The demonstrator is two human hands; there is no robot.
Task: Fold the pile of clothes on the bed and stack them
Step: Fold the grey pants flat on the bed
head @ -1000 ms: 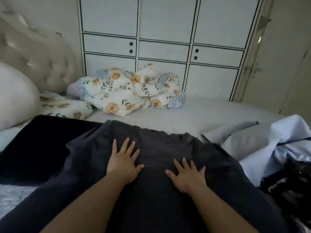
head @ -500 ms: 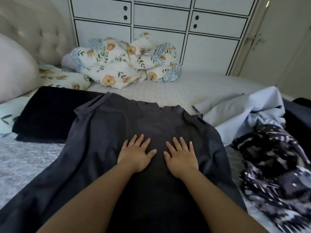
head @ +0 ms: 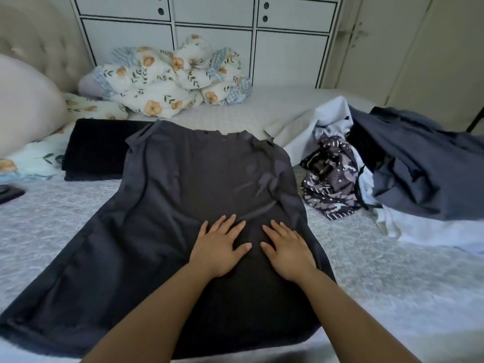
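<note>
**Dark grey garment laid flat on the bed under two flat hands**

Dark grey cloth, a garment [head: 183, 205], is spread flat on the middle of the bed [head: 52, 226]. Its long axis runs away from the person: the neckline end is pointed toward the far cabinet [head: 209, 48], and the wider hem end is laid nearest the camera. A few creases are seen on its right half.

Both hands are pressed palm-down on the middle of the garment, side by side. The left hand [head: 218, 247] is laid with its fingers [head: 220, 224] straight and slightly spread; the right hand [head: 288, 248] is laid likewise, fingers apart, nothing gripped.

Just left of the garment's upper edge, a folded black item [head: 94, 150] is set, partly overlapped by the grey cloth. To the right, an unfolded pile is heaped: a patterned dark piece [head: 330, 179] nearest, a pale blue cloth [head: 322, 124] behind it, and a slate-blue cloth [head: 424, 166] farther right. A floral quilt [head: 170, 82] is bunched against the cabinet, and a pillow [head: 23, 103] is propped at the far left.
</note>
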